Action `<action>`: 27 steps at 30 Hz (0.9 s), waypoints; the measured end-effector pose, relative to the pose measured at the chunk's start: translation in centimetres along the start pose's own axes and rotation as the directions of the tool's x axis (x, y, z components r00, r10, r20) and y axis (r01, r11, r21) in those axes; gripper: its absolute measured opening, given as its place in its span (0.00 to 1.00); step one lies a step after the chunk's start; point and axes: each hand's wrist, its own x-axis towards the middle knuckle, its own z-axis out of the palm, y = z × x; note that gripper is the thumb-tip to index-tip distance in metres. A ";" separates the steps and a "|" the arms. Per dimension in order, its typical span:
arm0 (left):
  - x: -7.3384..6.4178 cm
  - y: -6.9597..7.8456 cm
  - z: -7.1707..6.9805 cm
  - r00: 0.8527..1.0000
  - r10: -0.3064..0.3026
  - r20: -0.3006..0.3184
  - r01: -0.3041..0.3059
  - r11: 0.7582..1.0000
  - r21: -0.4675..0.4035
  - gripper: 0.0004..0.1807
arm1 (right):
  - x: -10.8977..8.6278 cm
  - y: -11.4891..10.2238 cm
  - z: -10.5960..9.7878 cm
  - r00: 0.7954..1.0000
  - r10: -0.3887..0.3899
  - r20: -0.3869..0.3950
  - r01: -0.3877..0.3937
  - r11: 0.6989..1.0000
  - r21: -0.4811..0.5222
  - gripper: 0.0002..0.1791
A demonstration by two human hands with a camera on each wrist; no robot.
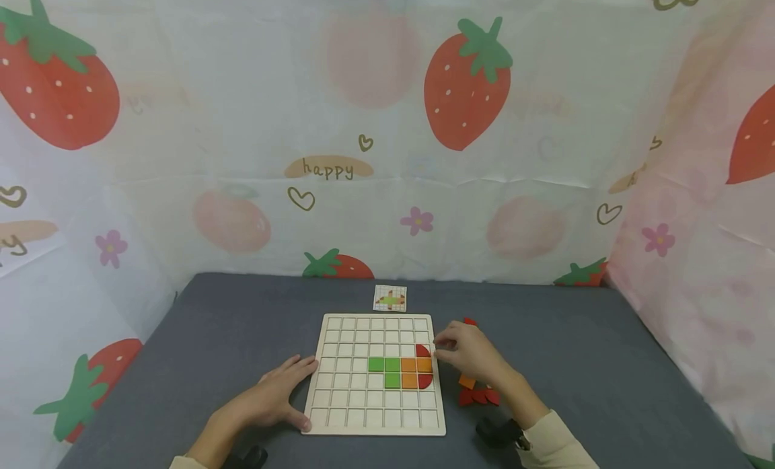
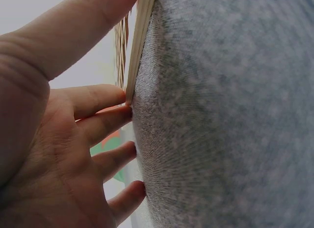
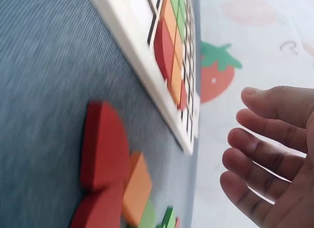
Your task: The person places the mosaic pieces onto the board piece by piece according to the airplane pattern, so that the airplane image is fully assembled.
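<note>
A wooden grid board (image 1: 345,417) lies on the table. Green squares (image 1: 392,380), orange squares (image 1: 409,380) and two red rounded pieces (image 1: 425,381) sit in its cells, towards the right edge. My left hand (image 1: 272,393) rests at the board's left side with spread fingers; in the left wrist view, thumb and fingertips touch the board's edge (image 2: 141,39). Just beyond the right edge hovers my right hand (image 1: 473,353). Its fingers are loosely bent and hold nothing in the right wrist view, apart from the board and the loose red pieces (image 3: 105,149).
Right of the board, partly under the right forearm, lie loose red pieces (image 1: 480,395) and an orange piece (image 1: 466,381); the right wrist view also shows green pieces (image 3: 168,218). A small pattern card (image 1: 390,299) lies behind the board. A strawberry-printed curtain (image 1: 254,119) surrounds the grey table (image 1: 242,321).
</note>
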 end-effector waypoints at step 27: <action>0.1 -0.2 0.0 1.000 -0.011 0.015 0.012 1.000 -0.010 0.58 | -4.0 6.1 -1.7 0.959 0.257 -0.116 -0.263 0.964 -0.041 0.11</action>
